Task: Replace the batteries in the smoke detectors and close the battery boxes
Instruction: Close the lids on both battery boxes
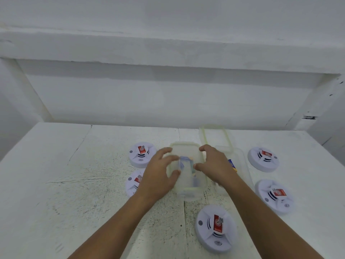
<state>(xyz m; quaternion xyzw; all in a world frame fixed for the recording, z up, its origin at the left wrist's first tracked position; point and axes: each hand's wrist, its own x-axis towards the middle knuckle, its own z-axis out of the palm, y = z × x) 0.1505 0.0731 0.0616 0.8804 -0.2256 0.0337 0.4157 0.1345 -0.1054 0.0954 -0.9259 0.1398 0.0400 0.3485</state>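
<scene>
A clear plastic battery box [186,165] with its lid on stands in the middle of the white table [74,184]. Batteries show faintly through it. My left hand [158,176] grips its left side, fingers curled over the lid. My right hand [214,167] grips its right side the same way. Several white smoke detectors with red labels lie around it: one at the back left [142,154], one partly behind my left wrist [133,182], one in front [216,228], and two on the right [263,158] [276,196].
A second clear box [240,165] with blue and yellow batteries sits open behind my right hand. Its loose lid [214,135] with a green seal lies behind it. A white wall and ledge close off the back of the table.
</scene>
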